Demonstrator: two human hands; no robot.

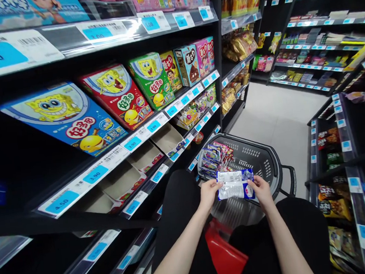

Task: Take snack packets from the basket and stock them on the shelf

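Between my two hands is a blue and white snack packet [231, 185], its printed text side facing up. My left hand [209, 191] pinches its left edge, and my right hand [260, 190] pinches the right edge. Just beyond, a dark grey shopping basket [265, 157] stands on the floor, partly hidden by the packet and my hands. Inside it, at its left end, blue-and-white packets [211, 155] lie next to red and pink packets [225, 153]. Something red [224, 255] hangs below my hands, between my knees.
On the left shelf stand a blue cartoon box [67, 115], a red box [118, 95] and a green box [151, 80], above open cardboard trays [122, 183]. The right shelf [344, 138] holds bagged snacks. Pale floor [257, 108] runs between the shelves. The basket's handle [291, 180] sticks out rightward.
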